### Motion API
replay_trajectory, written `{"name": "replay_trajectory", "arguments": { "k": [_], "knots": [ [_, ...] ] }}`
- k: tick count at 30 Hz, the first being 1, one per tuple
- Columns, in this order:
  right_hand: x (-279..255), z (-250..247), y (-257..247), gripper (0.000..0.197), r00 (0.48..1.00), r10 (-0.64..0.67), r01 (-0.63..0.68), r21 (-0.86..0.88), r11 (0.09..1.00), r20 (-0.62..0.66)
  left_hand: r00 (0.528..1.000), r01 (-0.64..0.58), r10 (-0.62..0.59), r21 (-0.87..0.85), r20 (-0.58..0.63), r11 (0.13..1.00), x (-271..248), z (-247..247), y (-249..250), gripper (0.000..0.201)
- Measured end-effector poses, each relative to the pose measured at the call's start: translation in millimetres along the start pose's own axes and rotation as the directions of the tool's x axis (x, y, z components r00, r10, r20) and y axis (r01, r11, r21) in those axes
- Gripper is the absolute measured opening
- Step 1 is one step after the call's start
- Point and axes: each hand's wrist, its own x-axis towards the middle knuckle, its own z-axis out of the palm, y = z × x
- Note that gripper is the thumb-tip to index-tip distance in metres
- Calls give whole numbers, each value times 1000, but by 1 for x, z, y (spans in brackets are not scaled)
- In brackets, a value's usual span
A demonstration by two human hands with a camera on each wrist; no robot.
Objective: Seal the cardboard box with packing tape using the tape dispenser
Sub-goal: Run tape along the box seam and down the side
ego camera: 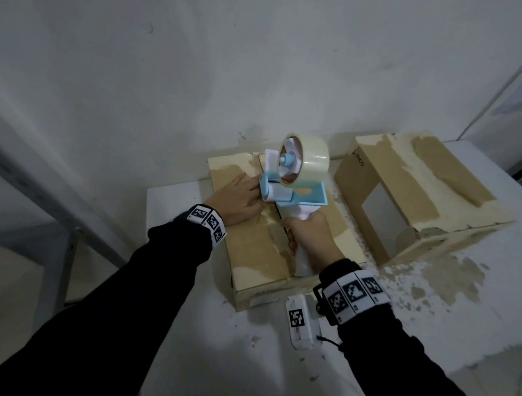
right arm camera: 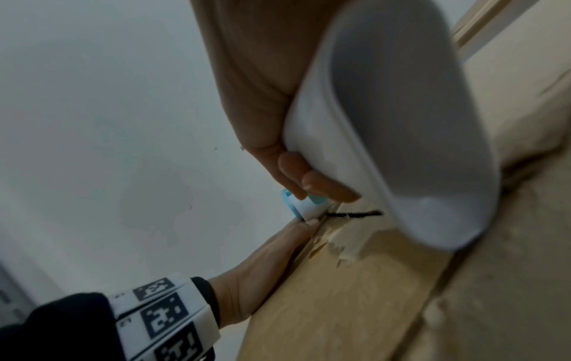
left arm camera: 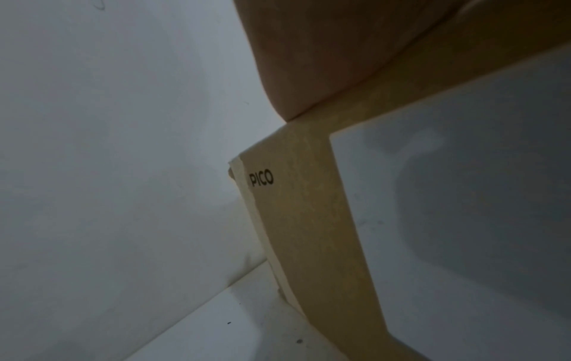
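A brown cardboard box (ego camera: 256, 252) with worn, torn top flaps lies on the white table (ego camera: 200, 350). My right hand (ego camera: 309, 240) grips the white handle (right arm camera: 386, 122) of a light-blue tape dispenser (ego camera: 295, 190), which carries a roll of clear tape (ego camera: 309, 162). The dispenser's front end sits over the box's centre seam near the far side. My left hand (ego camera: 239, 198) lies flat on the left flap with straight fingers, its fingertips (right arm camera: 309, 223) touching the dispenser's front. In the left wrist view the palm (left arm camera: 324, 61) rests on the box edge (left arm camera: 302, 219).
A second cardboard box (ego camera: 415, 191) marked PICO lies on its side at the right. A small white device (ego camera: 301, 321) with a black marker sits on the table in front of the box. A white wall stands close behind. Torn paper scraps (ego camera: 422, 286) litter the table's right.
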Motion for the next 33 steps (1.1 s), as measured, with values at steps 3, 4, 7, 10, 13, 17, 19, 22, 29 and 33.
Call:
{"name": "replay_trajectory", "arguments": {
  "k": [3,4,7,10,13,17,19,22,29,33],
  "knots": [
    [2,4,2,21,1000,-27,27,-84,996,-6,999,20,-20,-2,45,1000,0,-3,2,71],
    [3,5,2,20,999,-34,34,-109,993,-3,997,31,-30,-3,67,1000,0,-7,4,66],
    [2,4,2,18,999,-48,49,-154,987,12,992,67,-68,12,104,998,-2,-14,10,49],
    [-2,2,8,21,998,-66,68,-169,983,17,983,121,-127,56,131,991,-1,-13,13,47],
    [-16,-3,19,21,994,-112,113,-171,979,16,983,142,-149,67,111,988,-1,-13,17,46],
    [-27,-11,26,15,995,-99,100,-112,989,16,985,130,-135,50,105,990,-1,-12,17,45],
    [-36,-18,27,13,997,-70,71,-106,992,18,980,141,-153,95,127,985,1,-10,16,46],
    [-64,-37,44,24,999,-33,35,-54,998,29,971,156,-175,121,164,980,2,-11,16,48],
    [-79,-54,58,27,1000,-20,20,39,999,-3,946,273,-306,245,109,930,-2,-13,38,49],
    [-82,-53,66,25,999,-41,42,53,998,-20,960,266,-257,74,-114,961,-23,-12,66,53]
  ]
}}
